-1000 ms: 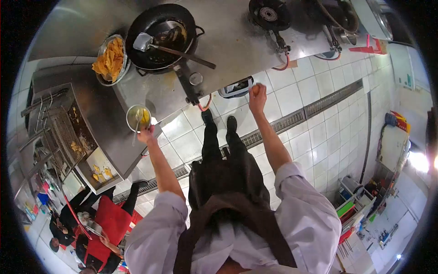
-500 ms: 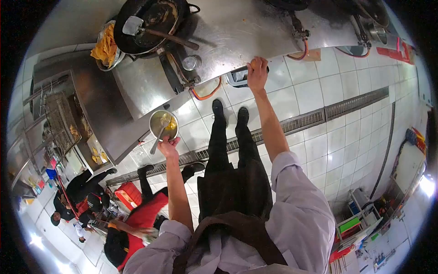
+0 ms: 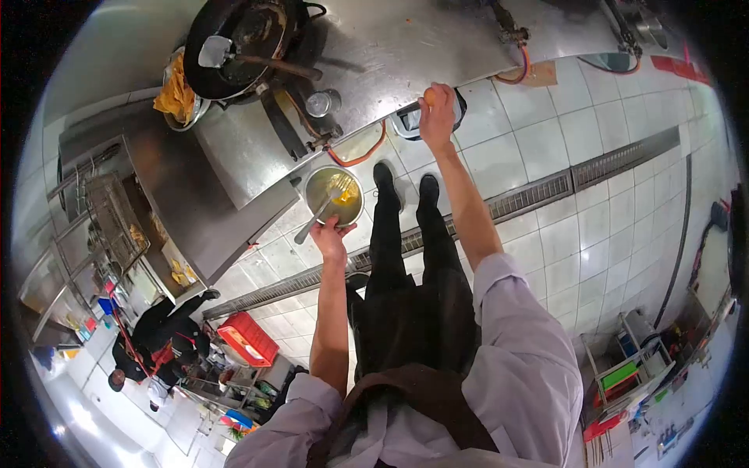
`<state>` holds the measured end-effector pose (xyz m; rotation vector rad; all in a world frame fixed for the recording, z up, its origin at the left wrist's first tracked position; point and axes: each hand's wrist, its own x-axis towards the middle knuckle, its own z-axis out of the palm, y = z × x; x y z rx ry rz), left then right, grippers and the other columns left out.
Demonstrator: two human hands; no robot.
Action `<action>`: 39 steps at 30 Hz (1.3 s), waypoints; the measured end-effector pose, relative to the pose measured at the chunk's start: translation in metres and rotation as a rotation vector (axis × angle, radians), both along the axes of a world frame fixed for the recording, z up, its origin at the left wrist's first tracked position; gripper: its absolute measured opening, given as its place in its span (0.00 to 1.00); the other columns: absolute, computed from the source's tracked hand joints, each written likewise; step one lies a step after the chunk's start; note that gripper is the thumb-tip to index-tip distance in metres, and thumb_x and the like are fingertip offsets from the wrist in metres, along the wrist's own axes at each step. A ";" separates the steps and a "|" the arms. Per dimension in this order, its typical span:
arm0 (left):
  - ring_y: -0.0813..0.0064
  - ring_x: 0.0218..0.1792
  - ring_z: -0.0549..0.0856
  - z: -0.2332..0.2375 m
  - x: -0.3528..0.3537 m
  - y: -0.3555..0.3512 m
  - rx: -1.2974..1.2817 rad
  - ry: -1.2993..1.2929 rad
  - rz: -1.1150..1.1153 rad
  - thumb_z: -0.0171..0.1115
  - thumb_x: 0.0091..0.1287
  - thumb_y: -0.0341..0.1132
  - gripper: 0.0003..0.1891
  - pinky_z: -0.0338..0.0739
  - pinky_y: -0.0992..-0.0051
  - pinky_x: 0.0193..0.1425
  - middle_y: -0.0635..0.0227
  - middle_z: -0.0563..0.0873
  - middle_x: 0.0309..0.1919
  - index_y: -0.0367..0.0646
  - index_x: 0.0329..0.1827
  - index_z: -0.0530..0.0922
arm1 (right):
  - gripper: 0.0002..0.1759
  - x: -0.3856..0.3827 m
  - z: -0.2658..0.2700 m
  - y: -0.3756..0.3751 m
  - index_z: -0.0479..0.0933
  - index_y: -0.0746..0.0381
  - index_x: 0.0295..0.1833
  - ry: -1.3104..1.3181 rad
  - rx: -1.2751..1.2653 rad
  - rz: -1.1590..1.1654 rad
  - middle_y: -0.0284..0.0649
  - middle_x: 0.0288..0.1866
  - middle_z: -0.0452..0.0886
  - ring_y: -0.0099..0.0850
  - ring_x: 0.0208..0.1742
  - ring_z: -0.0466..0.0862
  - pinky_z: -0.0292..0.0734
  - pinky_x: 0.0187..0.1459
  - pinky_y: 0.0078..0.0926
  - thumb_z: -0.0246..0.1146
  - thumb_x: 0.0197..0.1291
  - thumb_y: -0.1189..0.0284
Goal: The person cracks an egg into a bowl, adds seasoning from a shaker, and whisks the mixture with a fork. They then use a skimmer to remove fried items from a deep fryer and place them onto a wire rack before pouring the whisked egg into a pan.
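My left hand (image 3: 331,239) grips the near rim of a metal bowl (image 3: 314,187), its fingers also by the handle of a fork (image 3: 321,206) that leans inside. Yellow egg (image 3: 346,193) lies in the bowl. At the front edge of the steel counter (image 3: 382,74), my right hand (image 3: 438,118) is closed round a brown egg (image 3: 430,96), which shows at the fingertips. Below that hand, past the counter edge, is a bin with a dark rim (image 3: 409,122).
A black wok (image 3: 242,51) holds a spatula (image 3: 265,64) at the upper left, beside a bowl of yellow food (image 3: 176,97). Gas hoses (image 3: 367,156) hang at the counter edge. Other people (image 3: 160,339) and a red crate (image 3: 248,340) are at the lower left.
My left hand has brought the bowl rightward and up, closer to my right hand. The co-worker in red at the lower left has gone out of view.
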<state>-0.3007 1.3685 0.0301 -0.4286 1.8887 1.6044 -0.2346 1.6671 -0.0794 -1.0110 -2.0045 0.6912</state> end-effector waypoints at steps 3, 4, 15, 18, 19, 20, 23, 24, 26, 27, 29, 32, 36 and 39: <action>0.64 0.27 0.84 0.005 0.006 0.008 0.046 0.020 0.002 0.54 0.58 0.23 0.11 0.86 0.66 0.26 0.53 0.81 0.36 0.27 0.44 0.72 | 0.26 0.000 0.000 -0.004 0.64 0.61 0.57 0.001 -0.010 0.005 0.49 0.52 0.66 0.50 0.49 0.75 0.77 0.42 0.41 0.63 0.52 0.75; 0.64 0.27 0.84 0.003 0.006 0.013 0.055 0.026 0.005 0.54 0.58 0.23 0.11 0.86 0.66 0.26 0.53 0.81 0.36 0.27 0.44 0.72 | 0.26 0.000 0.001 0.000 0.64 0.61 0.57 0.007 0.000 0.008 0.49 0.52 0.66 0.50 0.49 0.75 0.77 0.42 0.41 0.63 0.52 0.75; 0.66 0.25 0.83 0.006 0.012 0.015 0.058 -0.002 -0.099 0.53 0.58 0.24 0.11 0.86 0.65 0.29 0.55 0.82 0.34 0.27 0.42 0.74 | 0.27 -0.001 -0.002 -0.007 0.61 0.60 0.59 -0.064 -0.044 0.017 0.48 0.54 0.65 0.48 0.51 0.74 0.79 0.42 0.40 0.62 0.54 0.73; 0.66 0.24 0.84 0.004 0.015 0.019 0.058 -0.002 -0.096 0.53 0.58 0.24 0.11 0.86 0.65 0.29 0.54 0.82 0.34 0.27 0.43 0.74 | 0.26 -0.004 -0.001 -0.005 0.62 0.61 0.58 -0.100 -0.050 0.028 0.49 0.54 0.65 0.48 0.52 0.74 0.78 0.43 0.40 0.62 0.54 0.74; 0.67 0.23 0.83 0.007 0.015 0.023 0.061 0.008 -0.094 0.53 0.58 0.24 0.11 0.86 0.65 0.29 0.54 0.82 0.34 0.26 0.43 0.73 | 0.26 -0.005 0.001 -0.005 0.62 0.63 0.58 -0.078 -0.066 0.048 0.51 0.53 0.65 0.49 0.53 0.72 0.75 0.46 0.40 0.62 0.53 0.77; 0.67 0.23 0.83 0.011 0.017 0.024 0.060 0.003 -0.087 0.53 0.58 0.24 0.11 0.86 0.65 0.29 0.54 0.82 0.34 0.26 0.43 0.73 | 0.26 -0.003 0.004 -0.007 0.63 0.65 0.57 -0.063 -0.083 0.070 0.53 0.52 0.66 0.51 0.53 0.71 0.73 0.49 0.40 0.62 0.52 0.79; 0.68 0.23 0.83 0.028 0.022 0.028 0.068 0.080 -0.102 0.53 0.58 0.23 0.11 0.86 0.66 0.29 0.51 0.81 0.34 0.25 0.42 0.73 | 0.25 -0.002 0.019 -0.008 0.64 0.62 0.55 0.027 -0.151 0.029 0.50 0.50 0.69 0.50 0.49 0.75 0.75 0.46 0.39 0.63 0.52 0.78; 0.67 0.24 0.84 0.031 0.022 0.025 0.043 0.063 -0.122 0.53 0.58 0.23 0.12 0.86 0.67 0.28 0.50 0.81 0.36 0.25 0.45 0.73 | 0.25 0.000 0.028 -0.011 0.64 0.62 0.55 0.020 -0.154 0.053 0.50 0.50 0.69 0.50 0.49 0.75 0.75 0.46 0.39 0.63 0.52 0.78; 0.67 0.24 0.84 0.041 0.025 0.022 0.085 0.072 -0.126 0.52 0.59 0.22 0.14 0.86 0.69 0.26 0.50 0.82 0.36 0.24 0.47 0.71 | 0.24 0.004 0.051 -0.020 0.65 0.63 0.51 0.249 -0.560 0.067 0.49 0.42 0.74 0.48 0.43 0.78 0.74 0.45 0.37 0.65 0.48 0.78; 0.67 0.24 0.84 0.047 0.026 0.021 0.091 0.078 -0.108 0.52 0.59 0.22 0.14 0.86 0.69 0.26 0.50 0.82 0.36 0.24 0.47 0.71 | 0.23 0.008 0.075 -0.024 0.65 0.63 0.48 0.201 -0.458 0.084 0.48 0.37 0.77 0.45 0.39 0.80 0.74 0.43 0.33 0.65 0.46 0.78; 0.64 0.28 0.85 0.060 0.030 0.021 0.075 -0.044 -0.179 0.49 0.59 0.19 0.18 0.86 0.71 0.25 0.51 0.81 0.39 0.25 0.53 0.68 | 0.23 0.019 0.119 -0.033 0.65 0.62 0.49 0.232 -0.541 0.214 0.48 0.38 0.77 0.45 0.40 0.80 0.74 0.43 0.32 0.64 0.46 0.79; 0.64 0.25 0.85 0.083 0.045 0.023 0.104 -0.007 -0.249 0.50 0.58 0.19 0.19 0.85 0.71 0.24 0.51 0.82 0.38 0.25 0.55 0.67 | 0.22 0.042 0.203 -0.061 0.67 0.60 0.47 0.205 -0.630 0.409 0.47 0.38 0.77 0.42 0.39 0.80 0.74 0.43 0.29 0.62 0.43 0.80; 0.64 0.23 0.85 0.109 0.065 0.032 0.150 0.032 -0.233 0.52 0.58 0.19 0.19 0.83 0.72 0.20 0.50 0.82 0.36 0.25 0.54 0.68 | 0.14 0.061 0.265 -0.098 0.69 0.62 0.39 0.004 -0.371 0.728 0.45 0.31 0.76 0.41 0.33 0.80 0.74 0.38 0.32 0.62 0.44 0.77; 0.65 0.20 0.85 0.129 0.073 0.036 0.099 0.119 -0.325 0.54 0.57 0.20 0.13 0.82 0.71 0.19 0.50 0.83 0.32 0.24 0.45 0.74 | 0.15 0.078 0.276 -0.114 0.69 0.63 0.43 -0.330 -0.177 0.928 0.50 0.35 0.78 0.48 0.39 0.80 0.74 0.38 0.45 0.59 0.46 0.75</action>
